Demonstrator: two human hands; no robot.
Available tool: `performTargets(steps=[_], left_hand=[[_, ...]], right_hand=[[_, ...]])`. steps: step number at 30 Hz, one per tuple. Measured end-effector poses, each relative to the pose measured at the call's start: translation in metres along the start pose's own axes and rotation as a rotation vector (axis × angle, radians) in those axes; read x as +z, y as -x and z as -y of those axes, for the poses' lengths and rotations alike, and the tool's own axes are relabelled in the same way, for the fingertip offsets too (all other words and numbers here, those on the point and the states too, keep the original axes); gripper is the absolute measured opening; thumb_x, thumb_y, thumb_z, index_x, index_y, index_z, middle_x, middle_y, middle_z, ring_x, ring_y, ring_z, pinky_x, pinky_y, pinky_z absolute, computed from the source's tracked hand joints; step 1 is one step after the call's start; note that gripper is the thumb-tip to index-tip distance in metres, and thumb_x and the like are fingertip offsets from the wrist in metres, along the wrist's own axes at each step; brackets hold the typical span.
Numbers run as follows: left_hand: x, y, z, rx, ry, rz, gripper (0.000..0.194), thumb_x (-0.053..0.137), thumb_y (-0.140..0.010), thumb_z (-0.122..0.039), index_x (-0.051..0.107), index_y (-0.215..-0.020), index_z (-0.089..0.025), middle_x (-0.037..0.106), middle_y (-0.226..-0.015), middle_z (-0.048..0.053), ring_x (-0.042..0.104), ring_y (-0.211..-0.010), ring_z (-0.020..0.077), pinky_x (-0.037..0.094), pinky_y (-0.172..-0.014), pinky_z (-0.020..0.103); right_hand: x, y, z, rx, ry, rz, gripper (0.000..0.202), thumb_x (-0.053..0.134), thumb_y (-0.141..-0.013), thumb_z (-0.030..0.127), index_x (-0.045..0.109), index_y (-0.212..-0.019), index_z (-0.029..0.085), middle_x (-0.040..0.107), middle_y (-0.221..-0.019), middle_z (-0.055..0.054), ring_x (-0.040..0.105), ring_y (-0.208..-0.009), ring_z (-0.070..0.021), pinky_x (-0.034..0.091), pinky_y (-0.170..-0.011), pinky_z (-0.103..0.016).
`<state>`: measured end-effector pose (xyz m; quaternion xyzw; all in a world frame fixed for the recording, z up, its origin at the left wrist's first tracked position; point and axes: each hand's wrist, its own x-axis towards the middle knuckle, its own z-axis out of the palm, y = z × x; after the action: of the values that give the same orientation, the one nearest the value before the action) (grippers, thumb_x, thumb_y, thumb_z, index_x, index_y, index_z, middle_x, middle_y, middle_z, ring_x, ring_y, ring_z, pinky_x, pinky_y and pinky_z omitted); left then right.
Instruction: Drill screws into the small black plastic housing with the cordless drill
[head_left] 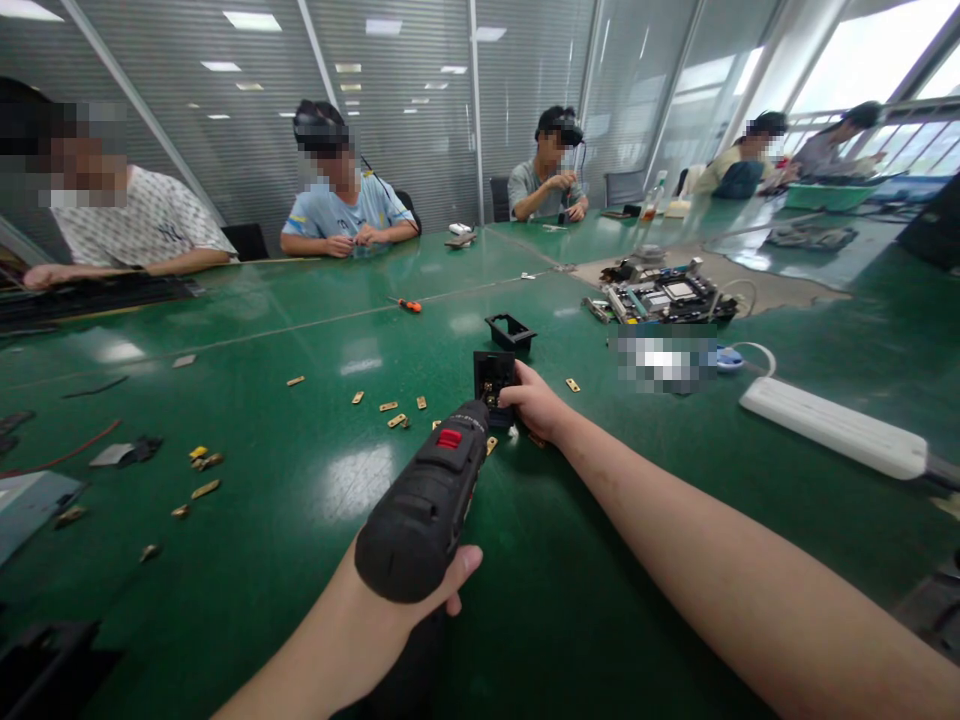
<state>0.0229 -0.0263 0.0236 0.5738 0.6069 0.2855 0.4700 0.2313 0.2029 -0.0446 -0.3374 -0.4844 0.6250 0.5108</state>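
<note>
My left hand (405, 600) is wrapped round the grip of a black cordless drill (427, 505) with a red switch on top. The drill points forward, its chuck right at a small black plastic socket housing (487, 375) with brass pieces in it. Fingers of my right hand (534, 402) hold that housing upright from its right side. The drill's tip is hidden against the housing, so contact is unclear. Small brass strips (388, 407) lie scattered left of the housing. Just behind it sits a black rectangular frame (511, 332).
Circuit boards (667, 290) sit at the right, near a white power strip (836, 425). An orange screwdriver (409, 305) lies further back. At the left are brass bits (205, 489) and a metal box (34, 505). Several people sit round the green table (285, 570).
</note>
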Motion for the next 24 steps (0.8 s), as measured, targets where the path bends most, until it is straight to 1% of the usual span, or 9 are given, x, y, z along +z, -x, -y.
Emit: performTargets(steps=[2, 5, 9, 16, 21, 24], left_hand=[[0.0007, -0.0007, 0.0024, -0.006, 0.004, -0.009, 0.029, 0.080, -0.094, -0.051, 0.073, -0.083, -0.025, 0.077, -0.065, -0.001, 0.078, -0.062, 0.0247, 0.064, -0.065, 0.036], [0.0009, -0.0009, 0.0029, 0.002, 0.014, -0.034, 0.025, 0.082, -0.091, -0.049, 0.077, -0.094, -0.024, 0.079, -0.068, -0.001, 0.077, -0.059, 0.0236, 0.063, -0.062, 0.035], [0.0005, -0.0006, 0.0007, 0.019, 0.025, -0.039, 0.030, 0.083, -0.090, -0.049, 0.078, -0.105, -0.024, 0.080, -0.069, -0.001, 0.078, -0.060, 0.0247, 0.065, -0.063, 0.036], [0.0004, -0.0009, -0.0042, 0.010, 0.023, -0.020, 0.026, 0.083, -0.091, -0.048, 0.079, -0.101, -0.024, 0.078, -0.068, -0.002, 0.077, -0.057, 0.0226, 0.063, -0.059, 0.034], [0.0001, -0.0015, -0.0040, 0.018, 0.054, -0.033, 0.029, 0.084, -0.088, -0.047, 0.079, -0.106, -0.025, 0.079, -0.067, -0.002, 0.077, -0.056, 0.0231, 0.064, -0.059, 0.034], [-0.0004, -0.0023, -0.0018, 0.019, 0.042, -0.038, 0.028, 0.085, -0.088, -0.046, 0.079, -0.105, -0.024, 0.079, -0.067, -0.002, 0.078, -0.057, 0.0234, 0.064, -0.059, 0.034]], right_hand=[[-0.0001, 0.0001, 0.0004, -0.002, 0.000, -0.001, 0.053, 0.065, -0.049, 0.021, 0.065, -0.102, 0.023, 0.071, -0.091, 0.001, 0.064, -0.091, -0.0246, 0.050, -0.080, -0.036], [0.0002, 0.0008, 0.0016, -0.013, -0.004, 0.000, 0.051, 0.065, -0.049, 0.020, 0.066, -0.100, 0.023, 0.071, -0.090, 0.002, 0.064, -0.089, -0.0238, 0.050, -0.079, -0.035], [0.0009, 0.0017, 0.0028, -0.011, -0.011, 0.004, 0.052, 0.065, -0.050, 0.019, 0.066, -0.101, 0.022, 0.072, -0.089, 0.001, 0.065, -0.089, -0.0243, 0.050, -0.079, -0.036], [-0.0003, 0.0016, 0.0008, -0.011, 0.006, -0.010, 0.052, 0.065, -0.050, 0.019, 0.066, -0.102, 0.023, 0.072, -0.090, 0.001, 0.065, -0.091, -0.0249, 0.049, -0.080, -0.036], [-0.0012, 0.0008, -0.0002, -0.017, 0.022, -0.008, 0.050, 0.065, -0.051, 0.020, 0.066, -0.101, 0.024, 0.071, -0.090, 0.002, 0.064, -0.091, -0.0245, 0.050, -0.079, -0.036], [-0.0007, 0.0006, -0.0001, -0.017, 0.019, -0.007, 0.049, 0.065, -0.051, 0.020, 0.066, -0.100, 0.024, 0.071, -0.090, 0.001, 0.065, -0.091, -0.0243, 0.051, -0.080, -0.036]])
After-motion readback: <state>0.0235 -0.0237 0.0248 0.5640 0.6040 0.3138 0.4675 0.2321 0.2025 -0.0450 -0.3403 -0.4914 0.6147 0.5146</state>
